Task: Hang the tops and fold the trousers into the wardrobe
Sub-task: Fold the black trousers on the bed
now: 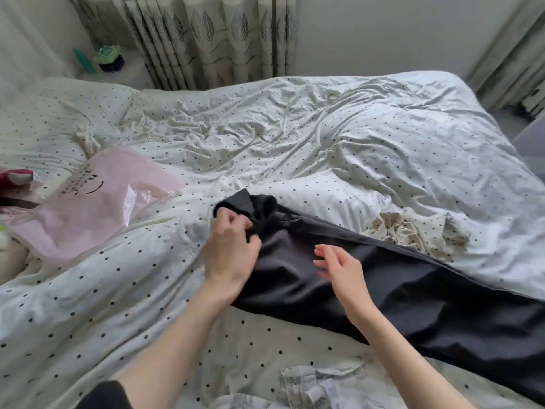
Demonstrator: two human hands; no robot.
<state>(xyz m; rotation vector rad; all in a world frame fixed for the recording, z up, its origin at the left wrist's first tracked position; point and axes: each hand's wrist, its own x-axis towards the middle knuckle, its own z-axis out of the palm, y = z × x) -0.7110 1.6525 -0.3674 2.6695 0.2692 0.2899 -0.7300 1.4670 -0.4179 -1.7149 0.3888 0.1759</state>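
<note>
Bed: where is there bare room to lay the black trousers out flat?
Free: the wide duvet stretch beyond the trousers, toward the curtain. Crowded: the pink bag at left, the crumpled cloth at right, printed fabric at the near edge.

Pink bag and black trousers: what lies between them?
Head view: only rumpled polka-dot duvet between pink bag and black trousers; nothing else.
</note>
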